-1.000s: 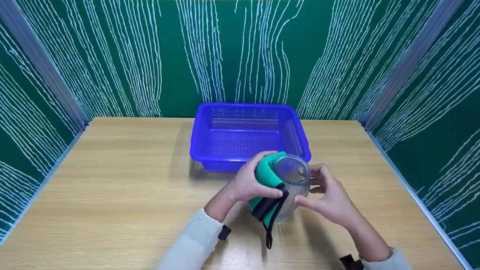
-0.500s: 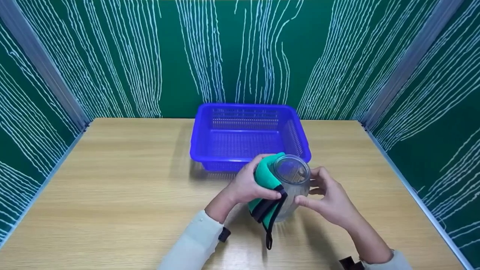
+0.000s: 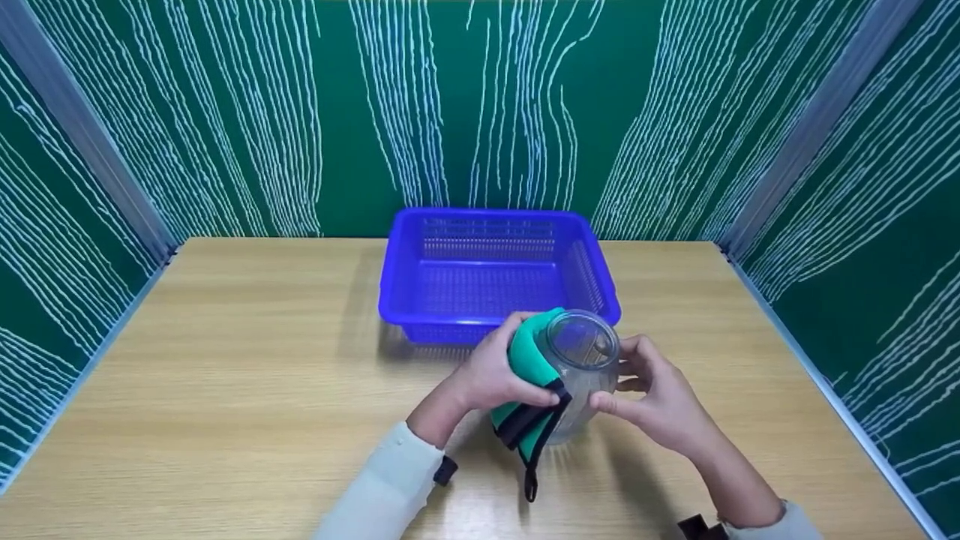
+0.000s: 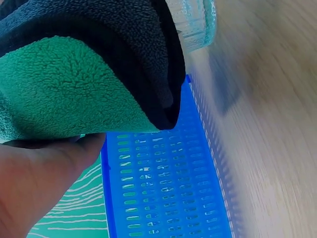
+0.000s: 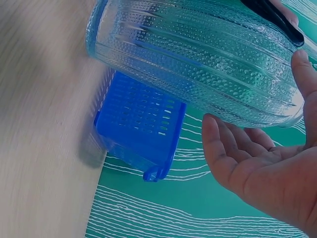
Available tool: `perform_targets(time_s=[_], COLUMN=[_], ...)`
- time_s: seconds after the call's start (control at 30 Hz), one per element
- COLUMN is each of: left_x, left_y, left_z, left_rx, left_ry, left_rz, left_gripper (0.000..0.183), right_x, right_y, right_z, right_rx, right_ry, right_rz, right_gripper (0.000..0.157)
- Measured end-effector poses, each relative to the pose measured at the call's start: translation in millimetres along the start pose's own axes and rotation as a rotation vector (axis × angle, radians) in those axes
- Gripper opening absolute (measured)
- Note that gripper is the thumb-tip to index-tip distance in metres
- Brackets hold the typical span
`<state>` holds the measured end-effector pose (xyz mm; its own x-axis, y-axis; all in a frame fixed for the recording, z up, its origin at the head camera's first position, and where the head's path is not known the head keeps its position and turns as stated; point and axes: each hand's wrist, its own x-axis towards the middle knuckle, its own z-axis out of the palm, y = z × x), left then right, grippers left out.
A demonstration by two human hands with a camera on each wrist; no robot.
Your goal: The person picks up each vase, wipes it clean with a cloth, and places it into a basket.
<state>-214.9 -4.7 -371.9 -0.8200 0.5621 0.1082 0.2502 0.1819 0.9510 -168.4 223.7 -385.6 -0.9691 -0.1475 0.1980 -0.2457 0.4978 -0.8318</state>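
White-lined green walls; pale wood-grain surface; left hand grips green-and-black cloth against clear glass jar; right hand holds jar.

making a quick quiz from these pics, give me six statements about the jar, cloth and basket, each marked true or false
1. The cloth lies between the left grip and the jar. True.
2. From the person's side, the basket stands beyond the jar. True.
3. The cloth is inside the basket. False: it is in the left grip, against the jar.
4. The right grip has its thumb at the jar. True.
5. The jar is solid red. False: it is clear and see-through.
6. The cloth is green all over. False: it also has black edging.
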Motion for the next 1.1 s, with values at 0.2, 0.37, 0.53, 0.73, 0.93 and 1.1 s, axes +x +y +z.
perform_targets(time_s=[0.2, 0.37, 0.53, 0.73, 0.93, 1.1], left_x=[1.0, 8.4, 12.1, 9.6, 8.7, 8.8], left_y=[-6.1, -28.8, -43.8, -48.0, -50.3, -53.4], left_z=[1.9, 4.4, 6.0, 7.5, 8.3, 9.1], left_rx=[-0.001, 0.008, 0.056, 0.075, 0.081, 0.116], left_ry=[0.011, 0.019, 0.024, 0.027, 0.018, 0.023], left_rz=[-0.024, -0.014, 0.007, -0.016, -0.045, -0.062], left_gripper=[0.082, 0.085, 0.088, 0.091, 0.091, 0.090], right_x=[-0.1, -0.4, 0.2, 0.4, 0.1, -0.9], right_y=[0.9, 1.2, 1.7, 1.6, 1.1, 0.8], right_z=[0.4, 0.4, -0.3, -0.3, -0.6, -0.9], right_rx=[0.006, 0.003, 0.010, 0.010, 0.022, 0.029], right_ry=[-0.004, 0.000, -0.002, -0.009, -0.011, -0.018], right_rz=[-0.001, -0.002, 0.008, 0.019, 0.026, 0.016], right_gripper=[0.056, 0.056, 0.057, 0.059, 0.058, 0.058])
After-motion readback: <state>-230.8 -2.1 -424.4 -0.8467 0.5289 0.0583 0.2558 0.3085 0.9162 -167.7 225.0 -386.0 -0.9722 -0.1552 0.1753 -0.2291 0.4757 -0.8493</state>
